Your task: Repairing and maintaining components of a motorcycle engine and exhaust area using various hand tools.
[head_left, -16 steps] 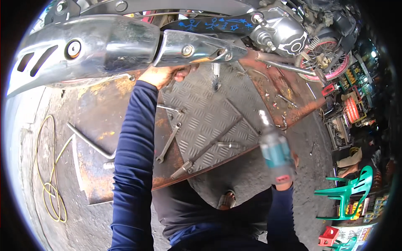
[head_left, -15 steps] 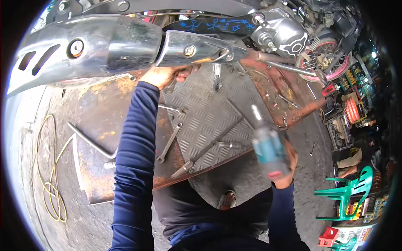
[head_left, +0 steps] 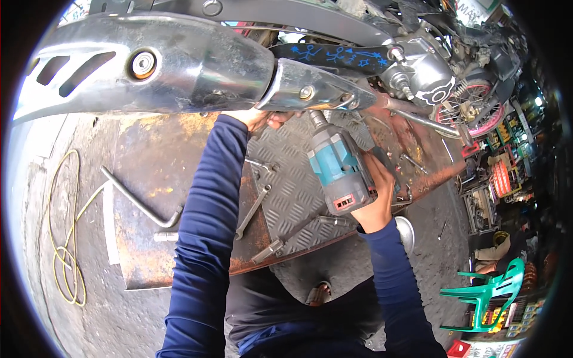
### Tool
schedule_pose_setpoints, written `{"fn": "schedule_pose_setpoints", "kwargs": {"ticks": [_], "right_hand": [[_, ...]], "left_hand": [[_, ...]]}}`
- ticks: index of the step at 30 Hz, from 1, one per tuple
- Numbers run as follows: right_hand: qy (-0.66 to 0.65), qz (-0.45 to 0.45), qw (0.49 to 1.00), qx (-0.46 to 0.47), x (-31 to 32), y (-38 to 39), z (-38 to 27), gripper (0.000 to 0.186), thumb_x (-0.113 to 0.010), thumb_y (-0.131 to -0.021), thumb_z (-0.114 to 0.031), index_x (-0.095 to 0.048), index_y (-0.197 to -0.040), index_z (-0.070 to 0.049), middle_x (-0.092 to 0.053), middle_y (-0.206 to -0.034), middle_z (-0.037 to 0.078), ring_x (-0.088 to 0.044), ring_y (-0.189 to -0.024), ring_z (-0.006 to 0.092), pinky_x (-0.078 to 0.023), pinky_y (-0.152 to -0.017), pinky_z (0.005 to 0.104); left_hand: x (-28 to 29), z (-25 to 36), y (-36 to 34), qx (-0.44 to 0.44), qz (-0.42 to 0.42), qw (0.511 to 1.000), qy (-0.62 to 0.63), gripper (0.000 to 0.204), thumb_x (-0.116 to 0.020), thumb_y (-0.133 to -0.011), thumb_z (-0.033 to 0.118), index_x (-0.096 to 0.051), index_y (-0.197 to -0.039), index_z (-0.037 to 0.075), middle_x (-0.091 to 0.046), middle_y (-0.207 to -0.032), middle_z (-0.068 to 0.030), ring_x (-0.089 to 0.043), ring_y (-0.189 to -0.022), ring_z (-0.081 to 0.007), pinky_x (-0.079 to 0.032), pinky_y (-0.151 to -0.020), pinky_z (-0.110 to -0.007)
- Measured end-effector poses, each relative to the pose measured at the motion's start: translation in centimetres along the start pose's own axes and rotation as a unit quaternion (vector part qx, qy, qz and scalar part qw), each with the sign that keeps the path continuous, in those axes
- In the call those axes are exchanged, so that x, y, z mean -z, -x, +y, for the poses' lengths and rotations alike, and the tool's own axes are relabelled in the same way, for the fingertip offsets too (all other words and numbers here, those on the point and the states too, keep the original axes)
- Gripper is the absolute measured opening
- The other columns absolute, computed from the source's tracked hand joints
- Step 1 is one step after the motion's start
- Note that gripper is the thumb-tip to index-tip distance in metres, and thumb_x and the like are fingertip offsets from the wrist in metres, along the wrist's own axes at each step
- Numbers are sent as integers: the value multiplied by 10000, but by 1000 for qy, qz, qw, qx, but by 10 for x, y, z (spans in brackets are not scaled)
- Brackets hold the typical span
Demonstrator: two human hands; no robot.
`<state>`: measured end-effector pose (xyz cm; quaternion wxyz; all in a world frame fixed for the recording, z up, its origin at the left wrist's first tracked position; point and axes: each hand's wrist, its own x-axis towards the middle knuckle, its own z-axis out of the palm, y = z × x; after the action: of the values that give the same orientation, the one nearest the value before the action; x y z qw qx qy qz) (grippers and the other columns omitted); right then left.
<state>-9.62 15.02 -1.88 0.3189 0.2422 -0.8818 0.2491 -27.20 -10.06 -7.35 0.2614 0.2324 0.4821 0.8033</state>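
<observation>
A teal and dark grey cordless impact wrench (head_left: 339,164) is in my right hand (head_left: 377,194), whose fingers are wrapped round its grip. The metal socket (head_left: 319,119) on its nose reaches the lower edge of the motorcycle's exhaust muffler (head_left: 209,68); its contact point is hidden. My left hand (head_left: 258,119) is beneath the muffler, left of the socket, with its fingers curled. What those fingers hold, if anything, is hidden by the muffler. The silver engine cover (head_left: 427,65) lies beyond, at the right.
On the rusty metal platform (head_left: 149,238) lie a combination wrench (head_left: 253,212), a long bar with a socket end (head_left: 286,238) and a bent metal bar (head_left: 140,206). A yellow hose (head_left: 49,203) coils at left. A green plastic chair (head_left: 492,292) and stocked shelves stand at right.
My right hand has brought the impact wrench up and left to the muffler's lower edge. My left hand stays beneath the muffler. The whole view has shifted slightly.
</observation>
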Motion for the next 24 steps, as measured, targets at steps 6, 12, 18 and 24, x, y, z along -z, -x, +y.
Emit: {"fn": "schedule_pose_setpoints", "kwargs": {"ticks": [6, 12, 18, 24], "right_hand": [[-122, -36, 988, -84, -7, -4, -3, 370, -774, -710, -110, -642, -1032, 16, -677, -863, 191, -681, -771, 358, -527, -685, 395], [-76, -89, 985, -130, 17, -28, -16, 432, -785, -691, -183, -627, -1047, 4, -671, -871, 181, -669, -810, 376, -513, -701, 406], [27, -49, 998, -35, 21, -26, -19, 545, -811, -634, -298, -594, -1045, -13, -651, -914, 198, -631, -857, 436, -486, -698, 468], [27, -42, 997, -53, 11, -21, -11, 541, -827, -628, -283, -576, -1032, -25, -643, -893, 202, -626, -855, 448, -477, -698, 494]], "left_hand": [[-2, -6, 1, -66, 22, 970, -234, 468, -487, -968, 517, -637, -1065, 84, -648, -948, -127, -584, -732, -179, -456, -667, -336], [-9, -5, 10, -132, 166, 885, -415, 473, -400, -979, 471, -650, -996, 70, -663, -848, -93, -620, -782, -170, -468, -788, -310], [-11, -14, 6, -134, 124, 941, -284, 247, -520, -1015, 285, -577, -960, 51, -534, -697, -51, -498, -597, -128, -407, -531, -278], [-26, 6, 11, -63, 128, 905, -402, 508, -393, -911, 573, -543, -736, 120, -470, -618, 1, -432, -549, -134, -404, -569, -306]]}}
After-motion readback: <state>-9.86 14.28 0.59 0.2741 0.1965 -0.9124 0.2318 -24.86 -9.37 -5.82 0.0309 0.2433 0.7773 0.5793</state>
